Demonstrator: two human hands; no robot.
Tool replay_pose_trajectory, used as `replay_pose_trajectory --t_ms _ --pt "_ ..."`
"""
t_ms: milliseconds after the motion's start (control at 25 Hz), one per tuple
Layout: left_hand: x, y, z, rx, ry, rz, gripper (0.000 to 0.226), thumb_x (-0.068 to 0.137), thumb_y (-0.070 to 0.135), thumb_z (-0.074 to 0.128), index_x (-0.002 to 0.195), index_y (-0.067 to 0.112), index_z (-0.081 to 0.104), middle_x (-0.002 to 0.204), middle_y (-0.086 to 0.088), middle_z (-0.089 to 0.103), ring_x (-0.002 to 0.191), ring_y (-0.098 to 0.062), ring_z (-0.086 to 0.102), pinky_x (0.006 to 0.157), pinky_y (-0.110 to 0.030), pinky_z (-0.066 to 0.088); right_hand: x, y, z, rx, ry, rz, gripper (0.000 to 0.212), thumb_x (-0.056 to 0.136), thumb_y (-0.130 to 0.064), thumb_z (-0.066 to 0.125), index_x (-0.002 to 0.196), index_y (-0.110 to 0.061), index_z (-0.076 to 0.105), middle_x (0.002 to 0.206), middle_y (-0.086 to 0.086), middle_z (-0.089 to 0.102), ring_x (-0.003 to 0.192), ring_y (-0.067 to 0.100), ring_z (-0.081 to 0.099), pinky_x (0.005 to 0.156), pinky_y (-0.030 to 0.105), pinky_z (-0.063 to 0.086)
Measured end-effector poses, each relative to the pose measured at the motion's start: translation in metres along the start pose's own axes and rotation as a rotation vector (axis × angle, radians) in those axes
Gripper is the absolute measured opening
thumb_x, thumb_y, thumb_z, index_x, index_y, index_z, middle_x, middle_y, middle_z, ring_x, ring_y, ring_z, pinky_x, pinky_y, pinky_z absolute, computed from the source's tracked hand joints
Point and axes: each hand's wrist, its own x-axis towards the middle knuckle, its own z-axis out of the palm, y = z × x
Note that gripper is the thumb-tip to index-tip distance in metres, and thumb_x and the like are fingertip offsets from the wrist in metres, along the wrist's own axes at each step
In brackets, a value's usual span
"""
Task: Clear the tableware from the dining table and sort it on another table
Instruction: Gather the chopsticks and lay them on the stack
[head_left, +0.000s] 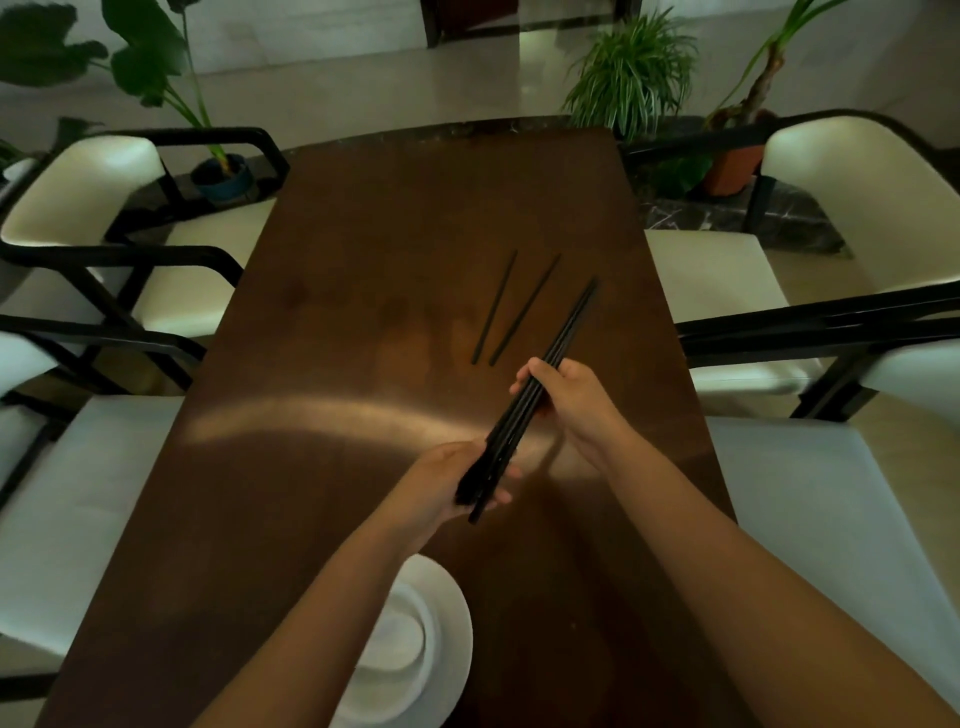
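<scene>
Both my hands hold one bundle of black chopsticks (566, 327) slanting over the brown dining table (332, 291). My left hand (447, 483) grips the bundle's near, thick end. My right hand (566, 400) is wrapped around its middle, and the thin tips point away to the upper right. Two more black chopsticks (511, 306) lie loose on the table just beyond my right hand, spread in a narrow V. A stack of white dishes (415, 639), a small bowl on a plate, sits at the near edge, partly hidden under my left forearm.
White-cushioned chairs with black frames stand along both sides: two on the left (78, 192) and two on the right (852, 202). Potted plants (634, 78) stand on the floor past the table's far end.
</scene>
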Motion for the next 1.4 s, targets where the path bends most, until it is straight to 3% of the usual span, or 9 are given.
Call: replay_pose_trajectory --t_ms 120,400,480,600,800,1040,1160,1240,1400 --pt "0.011 0.017 -0.012 0.094 -0.057 -0.033 0.028 0.099 0.021 0.034 0.112 0.012 0.058 0.092 -0.004 0.074 0.074 -0.014 0.067 0.067 -0.025 0.056 0.022 0.009 0.006 -0.037 -0.046 0.093 0.028 0.097 -0.018 0.041 0.074 -0.014 0.057 0.071 0.002 0.062 0.061 0.008 0.06 0.052 0.016 0.049" --pt "0.047 0.018 -0.039 -0.135 0.039 -0.083 0.023 0.097 0.005 0.036 0.111 0.003 0.054 0.073 -0.002 0.053 0.057 -0.008 0.051 0.052 -0.018 0.045 0.109 0.021 0.026 -0.186 -0.256 0.303 0.032 0.095 -0.032 0.048 0.078 -0.009 0.063 0.072 0.006 0.061 0.061 0.016 0.057 0.053 0.024 0.045" --pt "0.056 0.016 -0.052 -0.265 0.068 -0.068 0.023 0.097 0.004 0.034 0.109 0.003 0.053 0.073 -0.002 0.051 0.057 -0.008 0.049 0.05 -0.018 0.043 0.141 0.024 0.028 -0.182 -0.112 0.364 0.042 0.093 -0.043 0.045 0.089 -0.006 0.064 0.075 0.008 0.063 0.064 0.019 0.06 0.054 0.027 0.049" --pt "0.063 0.009 -0.071 -0.375 0.146 -0.039 0.023 0.097 0.004 0.034 0.111 0.003 0.052 0.075 -0.003 0.051 0.058 -0.009 0.047 0.05 -0.018 0.044 0.19 0.034 0.019 -0.659 0.275 0.333 0.06 0.086 -0.054 0.051 0.112 0.0 0.057 0.105 0.016 0.066 0.092 0.03 0.064 0.074 0.036 0.053" --pt "0.067 0.004 -0.104 -0.378 0.269 -0.017 0.024 0.096 0.005 0.036 0.114 0.003 0.052 0.079 -0.005 0.054 0.061 -0.01 0.052 0.054 -0.019 0.047 0.227 0.05 0.041 -1.014 0.363 0.402 0.086 0.072 -0.054 0.069 0.131 -0.002 0.035 0.131 0.017 0.045 0.112 0.034 0.054 0.078 0.041 0.05" --pt "0.071 0.002 -0.111 -0.466 0.308 -0.002 0.024 0.096 0.005 0.037 0.114 0.004 0.053 0.082 -0.005 0.056 0.065 -0.011 0.054 0.057 -0.02 0.05 0.223 0.059 0.052 -1.125 0.274 0.242 0.032 0.091 -0.009 0.051 0.121 0.003 0.044 0.124 0.022 0.054 0.111 0.036 0.056 0.083 0.042 0.049" --pt "0.074 0.001 -0.101 -0.468 0.309 -0.024 0.025 0.096 0.005 0.038 0.116 0.003 0.053 0.084 -0.006 0.056 0.067 -0.012 0.054 0.057 -0.02 0.052 0.177 0.066 0.036 -1.24 0.128 0.215 0.015 0.088 -0.014 0.058 0.099 -0.005 0.056 0.103 0.014 0.064 0.087 0.028 0.061 0.065 0.036 0.05" --pt "0.076 -0.002 -0.09 -0.441 0.303 -0.044 0.026 0.096 0.005 0.037 0.117 0.003 0.052 0.085 -0.007 0.056 0.068 -0.012 0.054 0.058 -0.02 0.052 0.14 0.073 0.026 -1.363 0.035 0.236 0.017 0.085 -0.022 0.062 0.096 -0.01 0.058 0.095 0.009 0.065 0.076 0.024 0.057 0.057 0.031 0.044" --pt "0.075 -0.013 -0.061 -0.403 0.306 -0.113 0.023 0.096 0.005 0.038 0.112 0.006 0.054 0.089 -0.007 0.059 0.072 -0.013 0.054 0.062 -0.023 0.05 0.092 0.086 0.016 -1.456 -0.039 0.23 0.024 0.083 -0.026 0.063 0.102 -0.012 0.059 0.098 0.008 0.065 0.09 0.025 0.063 0.061 0.029 0.043"
